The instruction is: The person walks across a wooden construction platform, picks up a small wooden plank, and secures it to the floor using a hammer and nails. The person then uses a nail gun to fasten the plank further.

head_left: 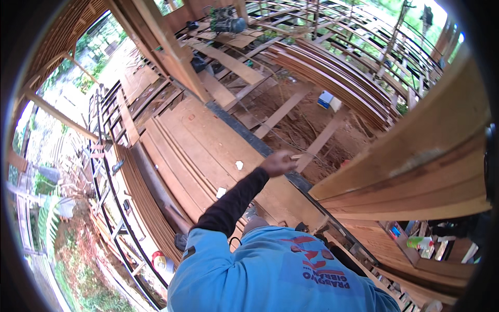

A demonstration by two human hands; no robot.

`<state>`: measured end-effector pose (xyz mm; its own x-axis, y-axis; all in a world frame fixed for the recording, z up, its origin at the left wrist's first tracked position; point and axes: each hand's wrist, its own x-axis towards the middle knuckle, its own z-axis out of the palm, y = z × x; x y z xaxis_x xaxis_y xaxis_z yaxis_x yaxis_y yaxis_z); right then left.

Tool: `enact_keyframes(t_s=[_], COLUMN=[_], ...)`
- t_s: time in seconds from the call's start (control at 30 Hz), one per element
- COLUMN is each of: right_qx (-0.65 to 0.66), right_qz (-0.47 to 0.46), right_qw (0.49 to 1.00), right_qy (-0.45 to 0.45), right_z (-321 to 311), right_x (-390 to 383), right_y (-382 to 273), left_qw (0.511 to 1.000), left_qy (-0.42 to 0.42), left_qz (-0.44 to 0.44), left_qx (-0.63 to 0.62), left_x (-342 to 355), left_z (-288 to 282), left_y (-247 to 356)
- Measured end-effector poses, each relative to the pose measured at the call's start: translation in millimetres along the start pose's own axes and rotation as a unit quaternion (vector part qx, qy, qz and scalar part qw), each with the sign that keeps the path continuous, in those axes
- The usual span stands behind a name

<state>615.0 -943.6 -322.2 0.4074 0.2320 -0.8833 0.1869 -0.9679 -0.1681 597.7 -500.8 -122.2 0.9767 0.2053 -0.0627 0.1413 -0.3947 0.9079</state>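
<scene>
My left arm, in a blue shirt with a dark under-sleeve, reaches out across the plank walkway (208,151). At its end my left hand (279,164) is closed, held over the dark beam (247,132) that edges the boards. A small pale sliver (296,156) shows by the fingertips; whether it is gripped or lies behind them I cannot make out. Part of a dark right sleeve (347,261) shows beside my shirt, but my right hand is hidden behind my body. White scraps (239,165) lie on the boards left of my left hand.
A thick wooden post (410,166) rises close on the right. Past the beam, narrow planks (283,112) bridge bare soil, with stacked boards (332,73) beyond. More long boards (148,203) lie on the left beside an open metal frame. A machine (226,22) stands far back.
</scene>
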Motion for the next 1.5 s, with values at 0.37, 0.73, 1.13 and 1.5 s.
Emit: enact_keyframes(t_s=[0.37,0.73,1.13,1.5], right_qx=[-0.124,0.139,-0.328,-0.066], right_qz=[-0.086,-0.029,-0.156,-0.152], right_qw=[0.989,0.987,0.932,0.983], right_qy=[0.009,-0.079,0.01,-0.079], right_z=[-11,-62,-84,-97], right_x=[118,157,295,266], right_y=[-167,-463,-651,-947], left_qw=[0.948,0.941,0.881,0.784], left_qy=[0.128,0.127,0.299,0.394], left_qz=[-0.284,-0.265,-0.35,-0.433], left_qx=[-0.064,-0.17,-0.11,-0.206], left_x=[-263,-321,-287,-282], left_z=[-99,-176,-306,-432], left_y=[-119,-126,-211,-232])
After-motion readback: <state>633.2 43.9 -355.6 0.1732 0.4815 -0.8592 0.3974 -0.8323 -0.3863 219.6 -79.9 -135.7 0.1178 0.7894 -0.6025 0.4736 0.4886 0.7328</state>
